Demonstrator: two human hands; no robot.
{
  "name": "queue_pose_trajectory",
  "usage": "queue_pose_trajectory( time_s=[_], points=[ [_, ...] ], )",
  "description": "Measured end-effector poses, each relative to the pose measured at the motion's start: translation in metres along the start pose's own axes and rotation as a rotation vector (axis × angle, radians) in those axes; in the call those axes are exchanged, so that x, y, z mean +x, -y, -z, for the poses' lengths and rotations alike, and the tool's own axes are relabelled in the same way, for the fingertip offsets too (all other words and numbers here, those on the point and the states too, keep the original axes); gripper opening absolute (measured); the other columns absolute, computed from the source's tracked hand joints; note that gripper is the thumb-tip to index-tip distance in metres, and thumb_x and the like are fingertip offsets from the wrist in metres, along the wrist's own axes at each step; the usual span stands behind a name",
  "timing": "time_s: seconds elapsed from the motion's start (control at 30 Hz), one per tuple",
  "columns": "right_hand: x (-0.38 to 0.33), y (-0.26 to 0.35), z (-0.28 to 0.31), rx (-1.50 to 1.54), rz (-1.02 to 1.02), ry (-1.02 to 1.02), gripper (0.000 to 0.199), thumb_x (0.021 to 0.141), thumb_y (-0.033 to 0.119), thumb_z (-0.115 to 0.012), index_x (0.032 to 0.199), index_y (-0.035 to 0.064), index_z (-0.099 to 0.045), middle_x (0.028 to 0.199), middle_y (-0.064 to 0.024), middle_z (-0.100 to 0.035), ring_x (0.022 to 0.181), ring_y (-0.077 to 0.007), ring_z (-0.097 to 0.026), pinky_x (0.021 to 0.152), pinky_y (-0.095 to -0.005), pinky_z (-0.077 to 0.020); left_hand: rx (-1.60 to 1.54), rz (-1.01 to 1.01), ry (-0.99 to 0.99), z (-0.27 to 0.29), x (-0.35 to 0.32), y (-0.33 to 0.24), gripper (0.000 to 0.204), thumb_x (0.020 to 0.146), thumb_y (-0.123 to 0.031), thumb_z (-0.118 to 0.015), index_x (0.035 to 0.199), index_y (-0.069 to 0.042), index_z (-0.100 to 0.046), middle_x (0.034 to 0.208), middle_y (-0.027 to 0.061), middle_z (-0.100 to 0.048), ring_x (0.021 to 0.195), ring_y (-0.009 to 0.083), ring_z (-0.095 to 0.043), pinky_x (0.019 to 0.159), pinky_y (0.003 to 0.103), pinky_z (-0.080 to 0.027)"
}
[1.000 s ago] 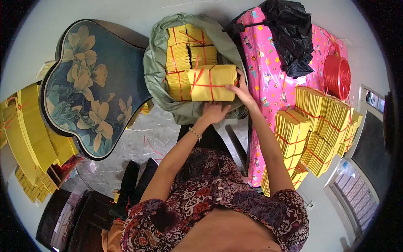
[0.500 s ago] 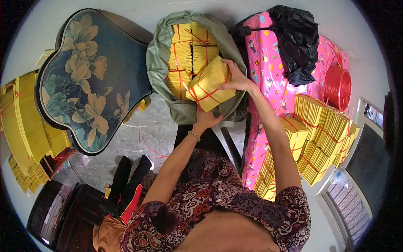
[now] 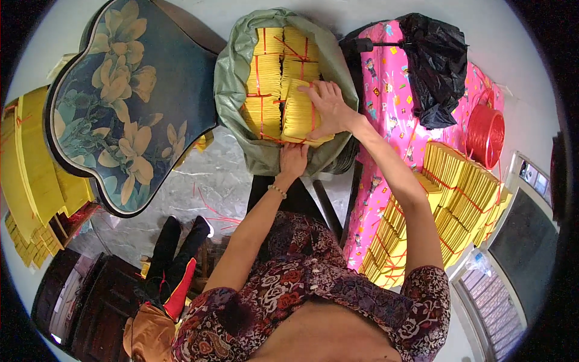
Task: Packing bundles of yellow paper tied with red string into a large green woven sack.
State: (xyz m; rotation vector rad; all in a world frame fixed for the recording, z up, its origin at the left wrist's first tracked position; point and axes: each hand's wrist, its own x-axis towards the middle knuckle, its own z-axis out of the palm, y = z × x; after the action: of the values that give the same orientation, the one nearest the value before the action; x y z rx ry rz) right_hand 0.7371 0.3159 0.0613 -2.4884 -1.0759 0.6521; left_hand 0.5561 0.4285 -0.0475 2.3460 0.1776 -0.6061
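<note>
A green woven sack (image 3: 232, 90) stands open in front of me, packed with yellow paper bundles (image 3: 263, 75) tied with red string. One tied bundle of yellow paper (image 3: 298, 111) sits in the near right part of the sack, beside the other bundles. My right hand (image 3: 332, 108) grips it from the right, fingers over its far end and thumb along its near side. At the near end of this bundle, by the sack's rim, is my left hand (image 3: 294, 160), closed against it; its fingertips are partly hidden.
On the right, a pink patterned surface (image 3: 392, 90) bears a black plastic bag (image 3: 431, 66), a red string roll (image 3: 485, 136) and stacked yellow bundles (image 3: 461, 193). To the left stand a dark flowered panel (image 3: 114, 114) and yellow paper stacks (image 3: 36, 163). Red string scraps (image 3: 214, 211) lie on the floor.
The bundle has gone from tilted above the sack to lower and more upright among the others. Both hands have moved with it, the left now at its near end.
</note>
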Motion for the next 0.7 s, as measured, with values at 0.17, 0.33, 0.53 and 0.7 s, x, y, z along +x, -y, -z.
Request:
queue_pose_trajectory(
  time_s=[0.17,0.33,0.53,0.7],
  points=[
    [-0.001,0.011,-0.002,-0.191,-0.018,0.025,0.116,0.044,0.043,-0.08,0.138,0.0131,-0.019,0.119,-0.0259,-0.037,0.116,-0.0441,-0.033,0.102,-0.0528,-0.0225,-0.007,-0.124,-0.123,-0.011,0.013,0.015,0.041,0.094,-0.033,-0.037,0.105,0.0,-0.059,0.101,0.018,-0.061,0.102,0.0323,-0.053,0.097,0.048,-0.033],
    [0.001,0.016,0.006,-0.09,-0.009,0.024,0.112,0.044,0.038,-0.08,0.136,0.0144,-0.023,0.119,-0.0251,-0.037,0.115,-0.0428,-0.034,0.1,-0.0509,-0.0247,0.03,-0.026,-0.147,-0.015,0.017,0.021,0.034,0.092,-0.029,-0.043,0.102,-0.001,-0.06,0.094,0.0188,-0.062,0.093,0.0327,-0.056,0.096,0.046,-0.033],
    [-0.007,0.01,-0.001,-0.068,0.019,-0.037,0.104,0.043,0.034,-0.079,0.133,0.0151,-0.029,0.12,-0.0235,-0.037,0.114,-0.0411,-0.035,0.099,-0.049,-0.0265,0.021,0.179,0.17,-0.005,0.021,0.001,0.03,0.09,-0.024,-0.045,0.107,-0.002,-0.057,0.1,0.0208,-0.06,0.096,0.037,-0.054,0.093,0.049,-0.034],
    [0.006,0.025,-0.006,-0.221,0.065,-0.001,0.108,0.041,0.041,-0.082,0.133,0.0153,-0.031,0.119,-0.0224,-0.039,0.114,-0.0391,-0.036,0.099,-0.0491,-0.027,0.102,0.1,-0.015,-0.022,0.027,0.018,0.03,0.087,-0.024,-0.049,0.108,-0.004,-0.057,0.1,0.0177,-0.061,0.098,0.0348,-0.054,0.094,0.049,-0.033]
  ],
)
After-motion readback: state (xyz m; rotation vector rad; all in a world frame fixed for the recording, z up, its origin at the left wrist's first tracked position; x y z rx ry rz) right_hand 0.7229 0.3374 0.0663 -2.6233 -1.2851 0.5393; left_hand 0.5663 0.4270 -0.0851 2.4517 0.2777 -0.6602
